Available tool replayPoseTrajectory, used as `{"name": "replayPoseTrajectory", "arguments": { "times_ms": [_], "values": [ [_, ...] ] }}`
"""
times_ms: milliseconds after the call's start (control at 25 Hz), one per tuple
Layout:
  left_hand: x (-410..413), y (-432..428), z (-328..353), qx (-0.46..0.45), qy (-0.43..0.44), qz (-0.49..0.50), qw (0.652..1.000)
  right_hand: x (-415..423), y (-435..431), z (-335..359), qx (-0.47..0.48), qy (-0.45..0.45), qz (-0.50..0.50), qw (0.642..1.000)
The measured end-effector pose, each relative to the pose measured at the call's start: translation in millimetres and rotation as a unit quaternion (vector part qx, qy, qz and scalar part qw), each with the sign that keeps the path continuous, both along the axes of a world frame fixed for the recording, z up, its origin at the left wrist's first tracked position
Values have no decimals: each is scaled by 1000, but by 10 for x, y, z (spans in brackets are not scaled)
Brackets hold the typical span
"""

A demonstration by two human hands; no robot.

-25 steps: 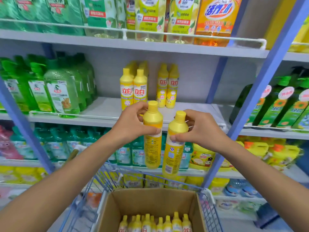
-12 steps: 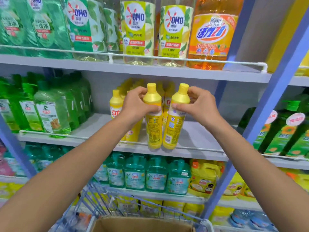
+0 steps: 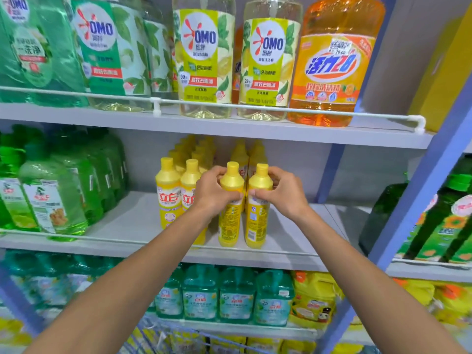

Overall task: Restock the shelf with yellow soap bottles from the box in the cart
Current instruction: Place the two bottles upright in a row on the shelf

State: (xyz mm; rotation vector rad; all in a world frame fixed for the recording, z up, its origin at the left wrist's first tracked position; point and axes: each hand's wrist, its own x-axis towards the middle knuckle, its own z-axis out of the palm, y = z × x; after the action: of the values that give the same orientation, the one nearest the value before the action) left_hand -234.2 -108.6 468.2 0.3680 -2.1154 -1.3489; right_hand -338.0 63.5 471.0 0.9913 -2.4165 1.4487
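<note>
free: bare shelf (image 3: 293, 226) right of yellow bottles (image 3: 229, 221) up to post (image 3: 329, 175) | free: gap left, before green bottles (image 3: 58, 200) | blocked: front rail (image 3: 115, 239) low, upper shelf (image 3: 229, 129) overhead

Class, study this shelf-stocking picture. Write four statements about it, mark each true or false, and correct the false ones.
1. The left hand grips the left yellow plastic soap bottle, the right hand the right yellow plastic soap bottle. True.
2. Both held bottles show red-lettered front labels. False: they show back labels with small print.
3. The big orange detergent bottle stands on the shelf above. True.
4. Directly below the held bottles stand red bottles. False: teal plastic bottles stand there.
</note>
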Motion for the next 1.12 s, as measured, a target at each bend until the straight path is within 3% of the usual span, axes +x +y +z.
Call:
{"name": "replayPoseTrajectory", "arguments": {
  "times_ms": [320,520,880,1120],
  "values": [
    [-44,39,-470,79,36,-50,995,216,66,-455,-110,-58,-40,991],
    [26,27,-799,71,14,-85,994,296,2,-612,-130,-41,-89,987],
    [-113,83,-827,2,9,-26,1000,76,141,-733,-117,-110,52,986],
    [-36,9,-903,40,-37,-130,990,123,26,-741,-151,-117,15,981]
  ]
}}
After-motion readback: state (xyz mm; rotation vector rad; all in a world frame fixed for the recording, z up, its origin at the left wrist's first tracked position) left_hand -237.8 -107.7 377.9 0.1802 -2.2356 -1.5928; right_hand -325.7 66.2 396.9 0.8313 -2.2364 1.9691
